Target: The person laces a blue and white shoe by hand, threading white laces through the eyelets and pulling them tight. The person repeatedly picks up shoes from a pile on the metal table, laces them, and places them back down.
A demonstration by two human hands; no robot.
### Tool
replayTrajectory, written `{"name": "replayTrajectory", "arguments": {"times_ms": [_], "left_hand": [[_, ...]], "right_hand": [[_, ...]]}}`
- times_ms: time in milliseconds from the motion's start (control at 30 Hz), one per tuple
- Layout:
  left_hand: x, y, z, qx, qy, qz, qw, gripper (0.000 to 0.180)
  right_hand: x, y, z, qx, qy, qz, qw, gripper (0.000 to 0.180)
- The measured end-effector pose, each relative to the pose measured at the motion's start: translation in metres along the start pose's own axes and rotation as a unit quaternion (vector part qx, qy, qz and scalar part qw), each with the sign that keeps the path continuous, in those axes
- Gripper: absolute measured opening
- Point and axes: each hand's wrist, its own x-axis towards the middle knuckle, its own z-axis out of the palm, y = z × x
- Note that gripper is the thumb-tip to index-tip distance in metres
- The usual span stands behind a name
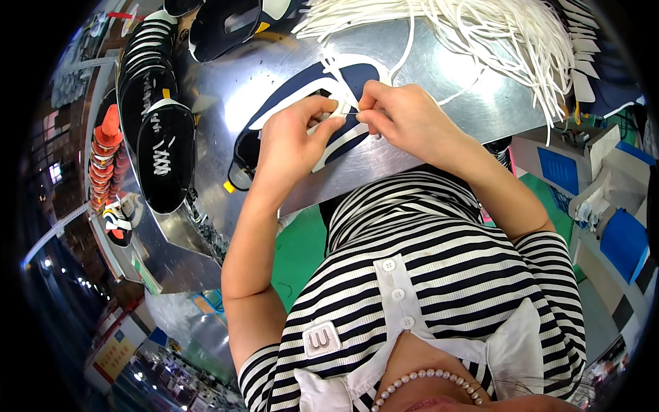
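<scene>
A navy and white shoe upper lies on the metal table under both hands, its toe pointing away to the right and its dark heel nearer on the left. My left hand is closed at the shoe's white lacing edge, thumb and forefinger gripping it. Close by on the right, my right hand pinches a thin white shoelace that stretches between the two hands. Another length of white lace rises over the shoe's toe. My fingers partly cover the eyelets and the opening.
A big heap of white laces lies at the far right of the metal table. Dark shoe uppers are lined up along the left, with another at the back. Orange-red shoes hang stacked further left. Grey-blue boxes stand at right.
</scene>
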Motion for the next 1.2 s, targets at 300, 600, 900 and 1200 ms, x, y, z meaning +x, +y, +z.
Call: {"name": "replayTrajectory", "arguments": {"times_ms": [300, 600, 900, 1200], "left_hand": [[-0.016, 0.001, 0.010, 0.008, 0.060, 0.056, 0.997, 0.023], [-0.006, -0.002, 0.015, 0.025, 0.085, -0.003, 0.996, 0.021], [-0.004, -0.003, 0.019, 0.027, 0.105, -0.020, 0.994, 0.018], [-0.003, 0.008, 0.014, 0.005, 0.071, -0.074, 0.995, 0.017]], "right_hand": [[0.007, -0.007, 0.025, -0.147, 0.034, -0.046, 0.987, 0.019], [-0.004, -0.015, 0.025, -0.179, 0.046, -0.047, 0.982, 0.015], [-0.022, -0.015, -0.006, -0.022, 0.026, -0.002, 0.999, 0.017], [-0.013, -0.001, 0.002, 0.011, 0.027, -0.002, 1.000, 0.016]]}}
